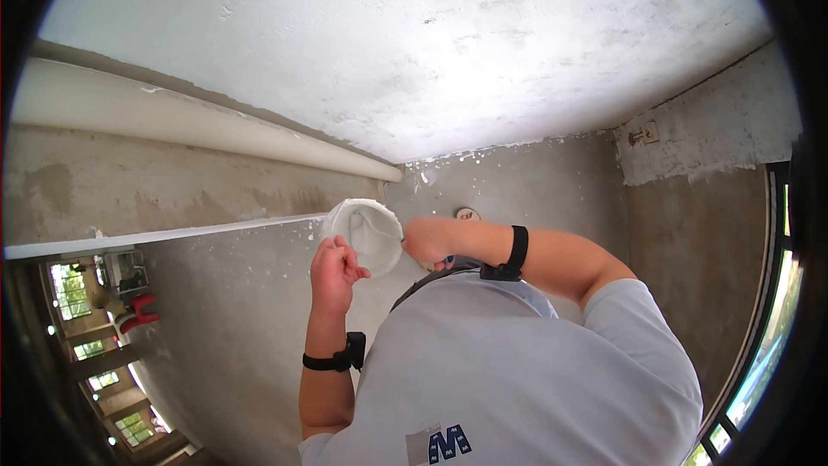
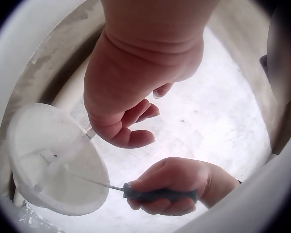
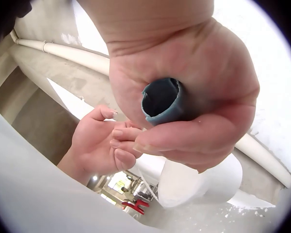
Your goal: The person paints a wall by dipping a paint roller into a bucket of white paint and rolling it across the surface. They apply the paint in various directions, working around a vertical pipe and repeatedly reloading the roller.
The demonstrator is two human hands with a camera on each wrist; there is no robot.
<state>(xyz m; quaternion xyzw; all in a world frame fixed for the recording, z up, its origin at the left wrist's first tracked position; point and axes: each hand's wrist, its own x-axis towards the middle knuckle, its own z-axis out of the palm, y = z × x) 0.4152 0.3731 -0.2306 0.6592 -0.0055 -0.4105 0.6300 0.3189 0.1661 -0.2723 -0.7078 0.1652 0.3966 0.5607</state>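
Bucket (image 1: pixel 385 229) between left hand (image 1: pixel 335 269) and right hand (image 1: pixel 424 239). Left fingers curled, apparently round bail (image 2: pixel 90 132); right fingers clamped on tool (image 2: pixel 157 195), shaft (image 2: pixel 106 185) angled into bucket. Hold bucket steady, stroke slowly along inside, keep tip below lip.

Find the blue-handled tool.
In the left wrist view, the tool is low, near centre, gripped in the right hand, its shaft pointing left toward the white bucket.

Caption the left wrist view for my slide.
Right hand grips a dark-handled tool pointing into a white bucket beside left hand.
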